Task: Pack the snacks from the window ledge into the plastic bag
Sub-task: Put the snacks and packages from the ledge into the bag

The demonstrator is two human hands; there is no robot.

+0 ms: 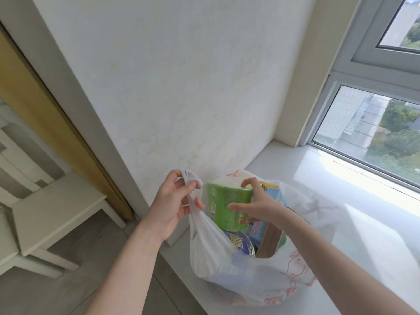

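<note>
Our white plastic bag (227,276) sits on the window ledge (363,235), with a blue-lidded tub (241,243) and a blue box (258,231) inside. Our left hand (172,208) pinches one handle up; we want that mouth wide. Our right hand (259,204) grips the green snack canister (227,196) at the bag's mouth. We should lower it upright, beside the tub.

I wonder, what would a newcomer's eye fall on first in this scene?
The bright green snack canister stands out, gripped by the right hand at the mouth of the white plastic bag on the window ledge. The left hand pinches the bag handle up beside it, and the sunlit window glows at right.
</note>
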